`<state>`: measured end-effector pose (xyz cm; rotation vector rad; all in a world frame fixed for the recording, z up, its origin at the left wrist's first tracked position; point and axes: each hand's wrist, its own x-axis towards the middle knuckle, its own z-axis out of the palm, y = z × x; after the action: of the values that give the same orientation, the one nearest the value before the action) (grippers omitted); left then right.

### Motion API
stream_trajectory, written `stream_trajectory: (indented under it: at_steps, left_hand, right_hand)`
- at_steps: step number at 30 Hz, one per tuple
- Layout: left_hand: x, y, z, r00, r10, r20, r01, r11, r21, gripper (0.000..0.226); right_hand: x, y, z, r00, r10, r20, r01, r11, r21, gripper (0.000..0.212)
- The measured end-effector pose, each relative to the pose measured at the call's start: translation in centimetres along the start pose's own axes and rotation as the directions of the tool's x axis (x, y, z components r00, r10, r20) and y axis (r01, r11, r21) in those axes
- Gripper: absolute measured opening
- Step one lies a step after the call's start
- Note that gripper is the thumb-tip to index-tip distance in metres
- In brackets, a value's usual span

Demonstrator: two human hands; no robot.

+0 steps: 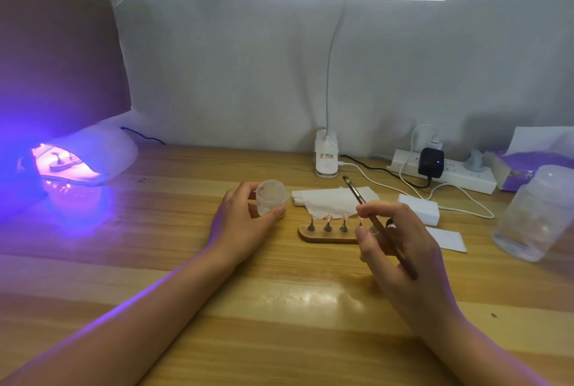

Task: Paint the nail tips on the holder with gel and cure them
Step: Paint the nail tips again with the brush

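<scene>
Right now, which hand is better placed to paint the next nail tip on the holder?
Right hand: it grips the brush at the holder's right end; the left hand holds the gel jar, apart from it.

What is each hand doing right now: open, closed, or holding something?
Left hand: holding the jar.
Right hand: holding the brush.

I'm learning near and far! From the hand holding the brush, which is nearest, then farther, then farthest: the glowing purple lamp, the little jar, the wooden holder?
1. Wooden holder, right beside the right hand, which holds the brush.
2. Little jar, farther left, held by the left hand.
3. Purple lamp, far away on the left.
</scene>
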<state>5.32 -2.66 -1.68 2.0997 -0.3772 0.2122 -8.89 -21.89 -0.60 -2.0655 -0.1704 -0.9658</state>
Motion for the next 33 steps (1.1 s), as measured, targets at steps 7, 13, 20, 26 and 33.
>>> stream_trajectory:
  at_steps: [7,13,20,26,33]
  left_hand:
    - [0.3,-0.1,0.3,1.0,-0.019,0.022,0.019,1.0,-0.006,0.053]
    - [-0.4,0.6,0.6,0.984,0.116,-0.132,-0.108,0.992,0.063,0.049]
    - [-2.8,2.2,1.8,0.95,0.213,0.23,-0.245,0.962,0.121,0.021]
    - [-2.2,2.8,1.7,0.934,0.137,0.33,-0.182,0.977,0.109,0.023]
    - [-2.6,3.5,2.4,0.961,0.12,0.249,-0.156,0.979,0.132,0.007]
  right_hand:
    - [0.5,0.1,-0.8,0.916,0.396,0.064,-0.384,0.819,0.427,0.029]
    - [0.7,0.2,-0.5,0.818,0.502,0.281,-0.56,0.582,0.59,0.032]
    - [1.1,0.7,-0.7,0.775,0.538,0.33,-0.595,0.445,0.669,0.036]
    - [1.3,0.8,-0.3,0.781,0.528,0.332,-0.594,0.467,0.655,0.038]
    - [1.2,0.4,-0.1,0.774,0.528,0.349,-0.616,0.501,0.607,0.038]
